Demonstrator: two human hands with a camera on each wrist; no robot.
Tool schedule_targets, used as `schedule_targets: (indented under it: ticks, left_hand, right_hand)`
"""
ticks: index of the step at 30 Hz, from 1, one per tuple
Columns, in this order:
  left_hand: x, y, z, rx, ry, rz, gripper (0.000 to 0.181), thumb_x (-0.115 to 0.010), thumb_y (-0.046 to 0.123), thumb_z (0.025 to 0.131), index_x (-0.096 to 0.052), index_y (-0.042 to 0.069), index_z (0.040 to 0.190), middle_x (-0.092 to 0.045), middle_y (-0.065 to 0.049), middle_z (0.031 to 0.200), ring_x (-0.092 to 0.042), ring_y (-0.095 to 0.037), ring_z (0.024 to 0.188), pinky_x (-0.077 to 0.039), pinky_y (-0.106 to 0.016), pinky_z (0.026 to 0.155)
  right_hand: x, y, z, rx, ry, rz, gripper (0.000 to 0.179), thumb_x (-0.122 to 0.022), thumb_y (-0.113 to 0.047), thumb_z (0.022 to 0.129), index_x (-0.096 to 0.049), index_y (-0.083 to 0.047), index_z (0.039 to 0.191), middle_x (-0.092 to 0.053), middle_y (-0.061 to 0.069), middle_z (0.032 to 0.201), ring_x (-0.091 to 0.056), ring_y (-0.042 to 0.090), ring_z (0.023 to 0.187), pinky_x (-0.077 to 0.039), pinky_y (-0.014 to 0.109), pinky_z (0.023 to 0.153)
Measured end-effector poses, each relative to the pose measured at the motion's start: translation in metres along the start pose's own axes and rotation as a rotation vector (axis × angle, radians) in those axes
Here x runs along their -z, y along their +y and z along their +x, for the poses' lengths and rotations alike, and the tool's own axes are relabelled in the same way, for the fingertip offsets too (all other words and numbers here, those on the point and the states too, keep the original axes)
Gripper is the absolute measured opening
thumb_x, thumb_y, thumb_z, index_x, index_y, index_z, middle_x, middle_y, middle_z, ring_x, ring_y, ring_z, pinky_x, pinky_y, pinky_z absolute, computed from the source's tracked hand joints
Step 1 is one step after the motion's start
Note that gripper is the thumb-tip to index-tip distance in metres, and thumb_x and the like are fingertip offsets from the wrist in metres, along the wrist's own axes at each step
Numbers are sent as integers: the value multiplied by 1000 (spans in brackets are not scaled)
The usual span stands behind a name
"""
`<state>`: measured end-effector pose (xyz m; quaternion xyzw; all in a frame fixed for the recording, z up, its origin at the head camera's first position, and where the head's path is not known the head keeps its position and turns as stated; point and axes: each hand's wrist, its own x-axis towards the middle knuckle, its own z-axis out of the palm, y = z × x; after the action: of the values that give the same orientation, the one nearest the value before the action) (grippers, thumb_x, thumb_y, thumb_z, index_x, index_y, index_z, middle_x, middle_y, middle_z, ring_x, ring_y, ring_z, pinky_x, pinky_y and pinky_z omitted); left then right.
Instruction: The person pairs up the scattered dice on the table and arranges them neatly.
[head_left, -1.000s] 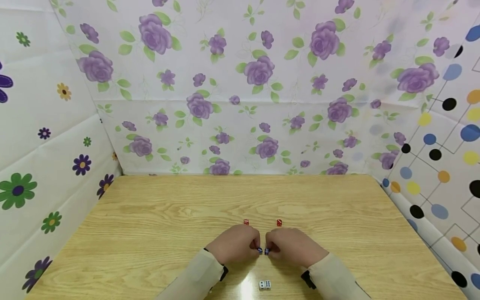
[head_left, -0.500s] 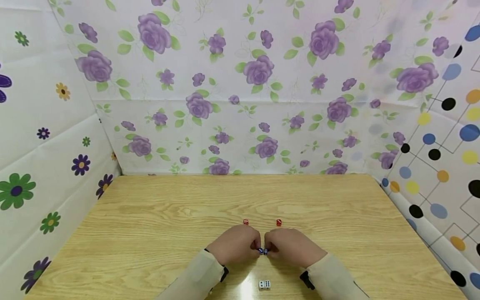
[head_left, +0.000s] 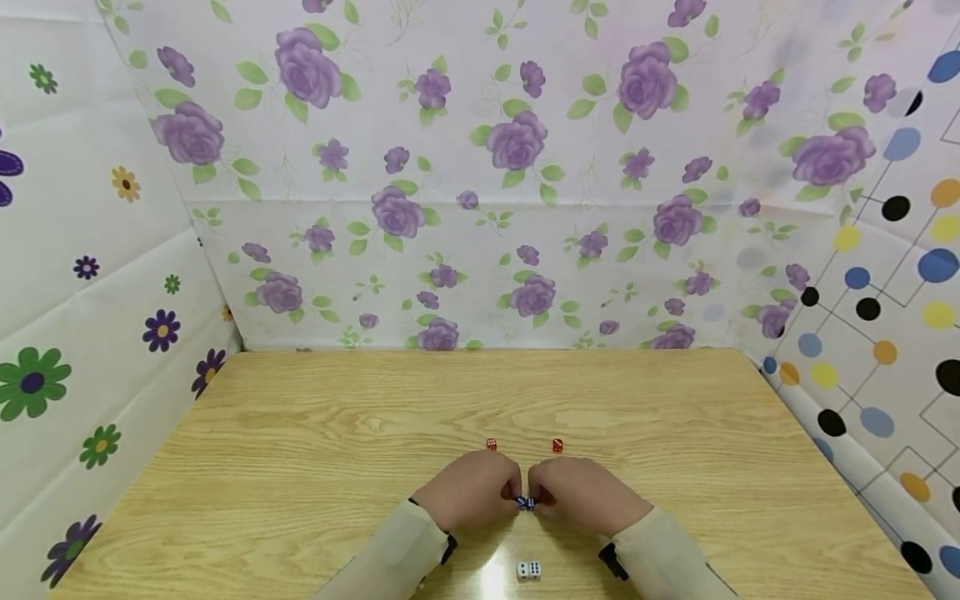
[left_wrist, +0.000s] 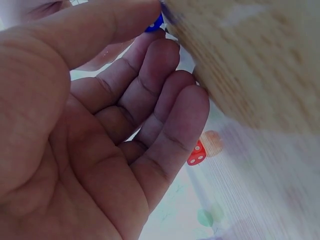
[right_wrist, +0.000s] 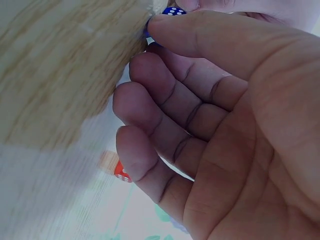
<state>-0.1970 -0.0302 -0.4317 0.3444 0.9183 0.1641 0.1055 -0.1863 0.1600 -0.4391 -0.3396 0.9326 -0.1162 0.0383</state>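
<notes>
Two blue dice with white dots sit side by side on the wooden table, touching or nearly so. My left hand [head_left: 474,490] pinches the left blue die [head_left: 521,503] between thumb and fingers. From the other side, my right hand [head_left: 587,493] pinches the right blue die [head_left: 531,504]. In the left wrist view, only a corner of a blue die [left_wrist: 155,24] shows past the thumb. The right wrist view has a blue die's dotted face [right_wrist: 174,11] above the thumb; the rest is covered.
Beyond the hands lie a red die [head_left: 491,444] on the left and another red die [head_left: 557,446] on the right. Nearer me, a white die [head_left: 522,571] and a second white die [head_left: 535,570] stand together. Patterned cloth [head_left: 480,167] surrounds the table [head_left: 337,467].
The two hands have come slightly closer, and the gap between the blue dice has narrowed until they are side by side. The red and white dice have stayed put.
</notes>
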Motion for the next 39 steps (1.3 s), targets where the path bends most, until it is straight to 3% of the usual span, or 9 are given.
schedule_targets:
  ticks: [15,26,34,39]
  left_hand:
    - [-1,1,1,7,-4,9,5,-74,22,82,-69,21,81,-56,17,70,-50,1,63,-43,-19,61]
    - [-7,4,3,-50,61,38,25,-73,15,81,-57,19,62,-43,14,56,-34,-3,52,-32,-18,52]
    - [-7,6,3,-62,96,50,27,-72,13,79,-56,19,59,-40,15,54,-32,-3,52,-30,-17,51]
    - [-6,5,3,-71,90,35,21,-73,13,79,-62,20,63,-47,16,58,-38,-1,54,-35,-17,53]
  right_hand:
    - [2,-2,0,-14,-7,9,19,-72,-25,84,-57,-22,73,-49,-14,67,-40,2,59,-37,22,54]
    - [-1,-4,2,16,16,-30,31,-74,-17,82,-49,-21,65,-40,-14,60,-32,3,56,-31,20,53]
    - [0,-5,4,21,13,-28,31,-74,-15,82,-49,-20,63,-40,-13,60,-30,4,57,-30,21,53]
    - [-1,-5,4,27,24,-25,32,-74,-13,81,-49,-19,61,-39,-14,59,-30,3,56,-30,20,53]
